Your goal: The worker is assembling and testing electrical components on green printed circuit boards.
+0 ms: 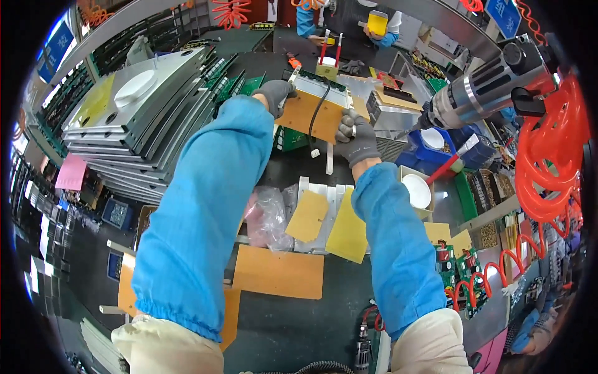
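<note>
Both my arms, in blue oversleeves, reach forward across the dark bench. My left hand (276, 96), in a grey glove, is closed on the left end of a metal-edged assembly faced with an orange-brown sheet (311, 115). At its right end my right hand (356, 136), gloved alike, grips the lower corner. The assembly is tilted, with a green circuit board edge along its far side. Down its front hangs a black cable (317, 109) ending in a white connector (315, 153). The fingertips behind the sheet are hidden.
Orange-brown sheets (279, 272), yellow sheets (349, 229) and a clear plastic bag (269, 218) lie nearer me. Stacked metal panels (131, 143) stand at left. A large power screwdriver (486, 84) and red coiled hose (554, 156) hang at right, above blue bins (430, 149). Another person works opposite.
</note>
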### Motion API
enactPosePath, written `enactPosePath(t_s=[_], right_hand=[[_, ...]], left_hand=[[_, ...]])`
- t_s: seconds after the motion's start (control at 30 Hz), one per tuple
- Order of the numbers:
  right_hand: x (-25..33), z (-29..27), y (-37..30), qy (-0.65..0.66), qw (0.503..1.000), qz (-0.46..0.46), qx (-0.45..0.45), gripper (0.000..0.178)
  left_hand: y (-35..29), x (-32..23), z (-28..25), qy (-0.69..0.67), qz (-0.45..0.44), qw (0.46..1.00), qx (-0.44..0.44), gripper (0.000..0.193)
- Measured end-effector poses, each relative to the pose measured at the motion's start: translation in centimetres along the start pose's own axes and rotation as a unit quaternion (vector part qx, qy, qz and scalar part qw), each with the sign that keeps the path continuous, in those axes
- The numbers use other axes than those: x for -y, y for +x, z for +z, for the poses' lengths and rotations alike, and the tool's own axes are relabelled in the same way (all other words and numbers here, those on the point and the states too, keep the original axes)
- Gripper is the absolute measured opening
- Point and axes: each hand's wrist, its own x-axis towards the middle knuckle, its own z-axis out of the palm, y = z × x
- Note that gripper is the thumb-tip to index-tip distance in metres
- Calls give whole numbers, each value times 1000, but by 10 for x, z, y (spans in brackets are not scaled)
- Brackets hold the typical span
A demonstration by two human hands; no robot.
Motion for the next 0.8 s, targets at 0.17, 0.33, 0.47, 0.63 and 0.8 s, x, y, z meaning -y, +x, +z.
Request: enactPosePath(t_s=[0.17,0.33,0.47,0.63,0.8], right_hand=[[-18,11,24,-2,999,-10,38,14],[-15,5,29,-9,999,-19,37,15],[-20,3,32,23,999,-24,19,13],[-19,-2,37,16,1000,-1,24,14],[-19,-2,38,-2,1000,-11,25,13]], left_hand=[[72,-77,-12,-254,-254,931,-74,12],[70,-78,-2,-312,-229,920,-65,17],[73,-71,0,-349,-214,910,-70,18],[71,-65,1,-377,-221,897,-66,19],[71,-59,2,-387,-204,896,-73,19]])
